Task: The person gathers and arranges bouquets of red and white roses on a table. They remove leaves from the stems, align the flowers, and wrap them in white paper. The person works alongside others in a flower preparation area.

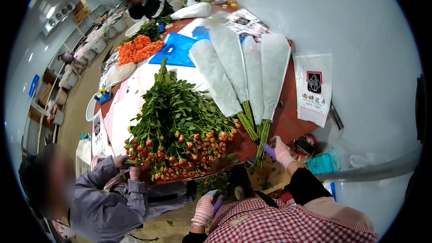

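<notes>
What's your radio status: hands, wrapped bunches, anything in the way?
Right hand at the green stems, grip unclear. Left hand low by the checked garment. Four pale-sleeved bunches on the red table. Nothing seen between right hand and stems.

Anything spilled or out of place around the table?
Yes, minor: a green sprig lies loose on the floor, with more leafy scraps below the table. They look stray because the flower pile sits on top.
</notes>
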The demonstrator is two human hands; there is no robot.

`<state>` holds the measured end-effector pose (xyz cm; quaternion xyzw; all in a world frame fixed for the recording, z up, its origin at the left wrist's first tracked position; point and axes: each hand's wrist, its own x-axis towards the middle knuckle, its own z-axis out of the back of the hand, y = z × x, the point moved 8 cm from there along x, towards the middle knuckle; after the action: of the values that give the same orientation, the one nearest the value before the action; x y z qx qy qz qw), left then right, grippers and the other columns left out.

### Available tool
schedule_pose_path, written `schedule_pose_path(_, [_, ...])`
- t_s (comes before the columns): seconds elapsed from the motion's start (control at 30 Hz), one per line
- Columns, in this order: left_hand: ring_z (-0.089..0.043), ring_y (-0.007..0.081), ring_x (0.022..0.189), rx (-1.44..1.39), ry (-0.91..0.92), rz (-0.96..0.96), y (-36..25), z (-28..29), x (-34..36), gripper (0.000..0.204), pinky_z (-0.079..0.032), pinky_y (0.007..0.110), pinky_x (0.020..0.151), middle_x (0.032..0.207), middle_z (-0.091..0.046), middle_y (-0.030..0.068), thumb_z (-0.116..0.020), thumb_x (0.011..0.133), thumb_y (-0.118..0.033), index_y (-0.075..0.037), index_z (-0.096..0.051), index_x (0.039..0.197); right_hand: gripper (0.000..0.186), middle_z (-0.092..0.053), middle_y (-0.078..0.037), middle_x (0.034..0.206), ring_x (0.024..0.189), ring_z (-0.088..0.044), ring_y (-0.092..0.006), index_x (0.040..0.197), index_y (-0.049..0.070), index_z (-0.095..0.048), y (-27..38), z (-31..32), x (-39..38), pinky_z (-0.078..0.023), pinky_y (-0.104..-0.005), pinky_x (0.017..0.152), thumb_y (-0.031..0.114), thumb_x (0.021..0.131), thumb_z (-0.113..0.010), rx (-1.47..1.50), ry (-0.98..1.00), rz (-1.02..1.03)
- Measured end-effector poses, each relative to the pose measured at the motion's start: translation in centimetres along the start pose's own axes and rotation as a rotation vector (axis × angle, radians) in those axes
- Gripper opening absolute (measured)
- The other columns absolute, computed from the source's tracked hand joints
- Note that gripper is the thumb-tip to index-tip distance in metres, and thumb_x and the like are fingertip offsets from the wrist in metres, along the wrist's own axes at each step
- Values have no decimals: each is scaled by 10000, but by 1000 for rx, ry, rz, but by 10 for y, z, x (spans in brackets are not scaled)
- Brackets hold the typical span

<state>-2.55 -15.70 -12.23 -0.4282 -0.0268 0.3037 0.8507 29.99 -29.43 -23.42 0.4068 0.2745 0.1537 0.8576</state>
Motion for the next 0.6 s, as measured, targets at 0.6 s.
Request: schedule_pose_path(0.6, [-610, 354, 853, 46, -134, 177, 18, -10, -70, 219, -485, 404, 730, 918, -646, 171, -563, 877, -210, -60, -621, 1025, 162, -572, -28, 668, 550, -556, -178, 877, 71, -608, -30, 3, 51, -484, -309, 514, 214, 820, -657, 1049, 345, -283])
